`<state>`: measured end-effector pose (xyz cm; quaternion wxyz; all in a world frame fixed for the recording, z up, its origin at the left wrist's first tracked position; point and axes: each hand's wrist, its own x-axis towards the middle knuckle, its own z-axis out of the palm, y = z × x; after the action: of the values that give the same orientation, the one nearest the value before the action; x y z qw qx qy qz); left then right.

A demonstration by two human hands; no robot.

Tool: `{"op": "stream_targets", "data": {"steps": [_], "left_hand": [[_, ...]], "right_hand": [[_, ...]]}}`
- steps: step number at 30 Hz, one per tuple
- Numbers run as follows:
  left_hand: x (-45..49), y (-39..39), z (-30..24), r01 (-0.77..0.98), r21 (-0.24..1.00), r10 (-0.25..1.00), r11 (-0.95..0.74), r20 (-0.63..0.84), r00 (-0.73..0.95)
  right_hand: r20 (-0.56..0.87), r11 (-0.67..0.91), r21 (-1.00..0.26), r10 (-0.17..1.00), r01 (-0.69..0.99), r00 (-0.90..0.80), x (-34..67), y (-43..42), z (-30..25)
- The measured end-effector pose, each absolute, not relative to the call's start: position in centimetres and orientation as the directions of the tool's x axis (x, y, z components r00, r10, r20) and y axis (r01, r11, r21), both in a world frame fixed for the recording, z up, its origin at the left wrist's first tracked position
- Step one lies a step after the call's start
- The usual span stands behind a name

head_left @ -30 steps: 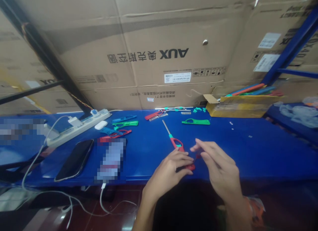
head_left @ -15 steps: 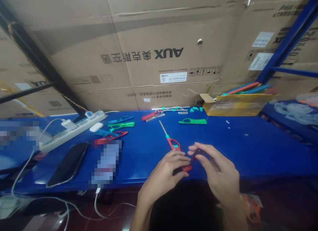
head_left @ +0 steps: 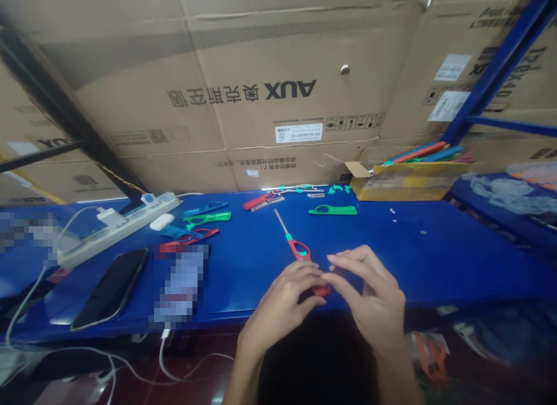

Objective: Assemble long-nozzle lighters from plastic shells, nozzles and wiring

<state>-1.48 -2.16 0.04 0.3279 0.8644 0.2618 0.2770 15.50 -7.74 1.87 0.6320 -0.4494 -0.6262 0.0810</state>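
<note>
A red long-neck lighter [head_left: 300,251] with a metal tube and teal collar and trigger lies slantwise on the blue table, tube pointing away to the left. My left hand [head_left: 289,295] is closed around its handle, covering the middle; the red butt end shows beneath the fingers. Beside the handle, my right hand [head_left: 369,289] curves its thumb and fingers together, the thumb tip close to my left fingertips. What lies between those right fingers is mostly hidden. Farther back are a green lighter shell [head_left: 333,210] and a red lighter shell [head_left: 260,201] among small metal and teal parts.
Blue, green and red shells [head_left: 209,217] lie at left, near a white earbud case [head_left: 162,221], a power strip [head_left: 126,225] and two phones, one a black phone [head_left: 111,289]. A yellow-taped carton [head_left: 409,181] of lighter parts stands at back right, before a cardboard wall [head_left: 243,51].
My right hand has come slightly left and closer to the lighter's handle; the dark piece seen at its fingers is now mostly hidden. The view has shifted a little.
</note>
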Motion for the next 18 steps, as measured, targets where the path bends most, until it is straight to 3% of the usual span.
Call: {"op": "stream_targets", "data": {"steps": [7,13,18], "left_hand": [[-1.5,-2.15,-0.11,0.261,0.712,0.632,-0.652,0.321,0.705],[-1.53,-2.11,-0.14,0.268,0.704,0.631,-0.657,0.319,0.707],[-1.4,-2.08,-0.04,0.254,0.707,0.623,-0.66,0.326,0.711]], "right_hand": [[0.653,0.548,-0.724,0.741,0.418,0.158,16.05,-7.86,1.52],[0.732,0.578,-0.661,0.636,0.479,0.244,15.69,-7.31,1.27],[0.66,0.539,-0.701,0.739,0.468,0.137,16.16,-7.3,1.8]]}}
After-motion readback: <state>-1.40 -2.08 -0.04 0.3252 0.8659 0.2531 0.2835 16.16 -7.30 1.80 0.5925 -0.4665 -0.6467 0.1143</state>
